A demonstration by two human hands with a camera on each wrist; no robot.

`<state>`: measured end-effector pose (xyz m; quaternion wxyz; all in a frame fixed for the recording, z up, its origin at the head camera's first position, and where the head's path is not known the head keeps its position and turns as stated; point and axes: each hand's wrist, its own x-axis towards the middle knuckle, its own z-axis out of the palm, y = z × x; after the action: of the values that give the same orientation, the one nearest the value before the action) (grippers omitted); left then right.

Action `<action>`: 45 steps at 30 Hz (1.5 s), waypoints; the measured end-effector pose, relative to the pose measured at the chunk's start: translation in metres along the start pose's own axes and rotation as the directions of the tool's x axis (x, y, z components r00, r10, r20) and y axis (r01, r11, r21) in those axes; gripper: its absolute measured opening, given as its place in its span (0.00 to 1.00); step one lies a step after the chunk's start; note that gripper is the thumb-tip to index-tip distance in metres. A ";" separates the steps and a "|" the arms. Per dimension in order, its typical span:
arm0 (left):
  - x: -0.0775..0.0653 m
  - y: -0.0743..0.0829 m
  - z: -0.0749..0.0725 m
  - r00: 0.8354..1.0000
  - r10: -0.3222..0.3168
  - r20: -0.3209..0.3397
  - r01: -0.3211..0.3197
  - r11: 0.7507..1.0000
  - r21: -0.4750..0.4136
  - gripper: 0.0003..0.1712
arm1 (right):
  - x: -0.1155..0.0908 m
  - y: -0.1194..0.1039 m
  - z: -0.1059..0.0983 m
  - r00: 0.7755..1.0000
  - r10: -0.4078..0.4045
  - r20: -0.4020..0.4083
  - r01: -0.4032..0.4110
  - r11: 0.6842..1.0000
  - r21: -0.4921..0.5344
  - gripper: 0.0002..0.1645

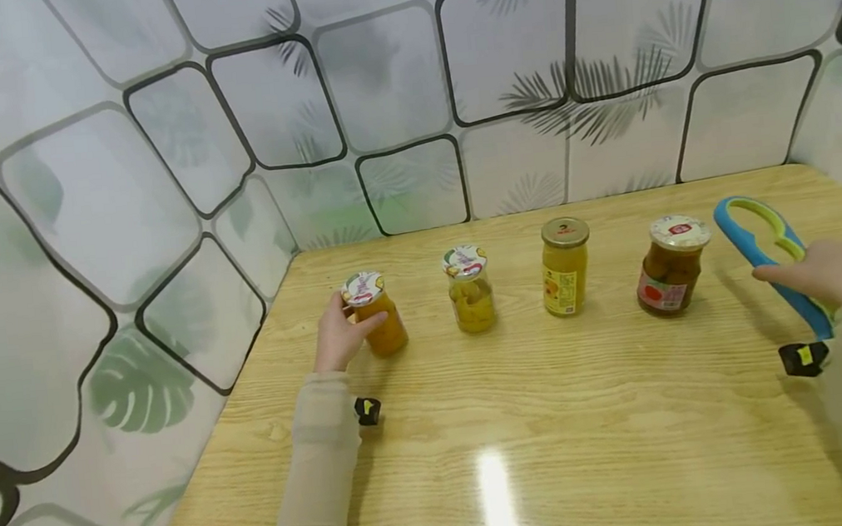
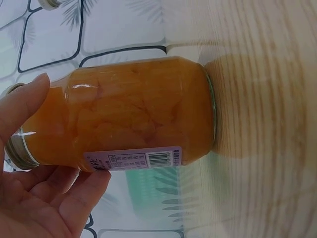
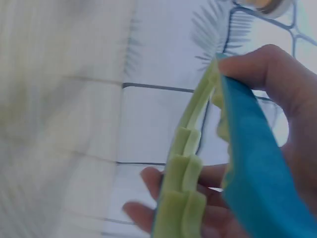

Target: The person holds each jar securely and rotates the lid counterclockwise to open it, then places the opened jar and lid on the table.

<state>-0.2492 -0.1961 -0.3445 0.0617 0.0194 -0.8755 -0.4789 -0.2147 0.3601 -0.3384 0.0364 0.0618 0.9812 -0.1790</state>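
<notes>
My left hand (image 1: 342, 334) grips a glass jar of orange fruit (image 1: 384, 323) around its neck, just under the patterned lid. Seen from the left wrist, the thumb lies on one side of the jar (image 2: 138, 109) and the fingers on the other, with its base right at the tabletop. Over at the right, my right hand (image 1: 835, 273) holds a blue and green jar opener (image 1: 745, 236) above the table. In the right wrist view, fingers and thumb wrap the opener's blue outside (image 3: 252, 153), and its ridged green inner sides (image 3: 181, 198) face each other.
Along the back of the wooden table (image 1: 558, 451) stand three more lidded jars: one of yellow chunks (image 1: 473, 302), a tall yellow one (image 1: 564, 271) and a dark red-brown one (image 1: 668, 270). A patterned wall covering (image 1: 389, 73) rises behind and at the left.
</notes>
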 end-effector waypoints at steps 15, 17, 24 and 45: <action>-0.003 0.007 0.003 0.993 0.029 0.115 -0.026 0.999 -0.026 0.37 | -0.019 -0.054 -0.025 0.955 0.001 -0.296 0.048 0.986 0.159 0.32; -0.002 0.007 0.004 0.990 0.024 0.140 -0.020 0.999 -0.026 0.38 | -0.023 -0.064 -0.027 0.948 -0.016 -0.319 0.073 0.983 0.168 0.33; -0.002 0.008 0.008 0.965 0.072 0.252 -0.051 0.995 -0.087 0.40 | -0.037 -0.099 -0.026 0.927 -0.116 -0.356 0.183 0.970 0.160 0.41; -0.021 0.031 0.055 0.937 0.128 0.326 -0.051 0.971 -0.235 0.45 | -0.072 -0.182 0.020 0.804 -0.508 -0.308 0.536 0.844 0.004 0.45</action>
<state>-0.2349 -0.1312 -0.3497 -0.0661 -0.1103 -0.8137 -0.5669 -0.1671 0.1762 -0.2876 -0.1638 -0.1830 0.9451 -0.2154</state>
